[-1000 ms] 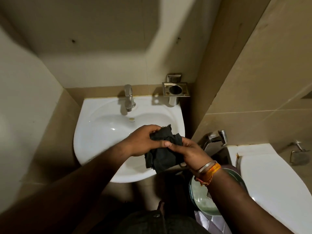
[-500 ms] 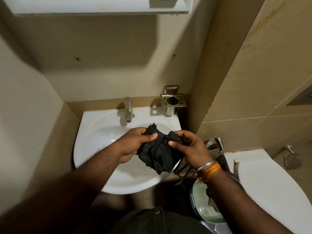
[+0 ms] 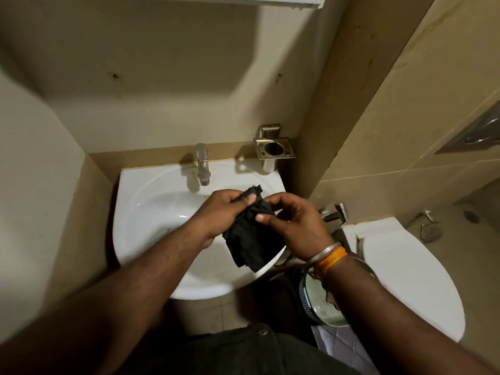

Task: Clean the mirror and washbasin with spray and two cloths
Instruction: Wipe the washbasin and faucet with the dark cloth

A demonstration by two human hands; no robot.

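Both hands met over the white washbasin [image 3: 151, 212]. The left hand [image 3: 224, 212] pinched the top of a crumpled black cloth [image 3: 250, 244], thumb pressed on it; the right hand [image 3: 295, 226] gripped its other edge with curled fingers. The cloth hung above the basin's right rim. Behind the basin stood the tap [image 3: 203, 163], with a steel holder [image 3: 273, 151] to its right.

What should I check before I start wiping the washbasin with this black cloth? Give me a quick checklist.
1. Black cloth in hand: ok, left hand and right hand both pinch it.
2. Cloth opened out: not ok, it hangs bunched.
3. Washbasin within reach: ok, directly under the hands.
4. Tap off: ok, no water seen running.
5. Spray bottle at hand: cannot tell, none in view.
6. Second cloth at hand: cannot tell, none in view.
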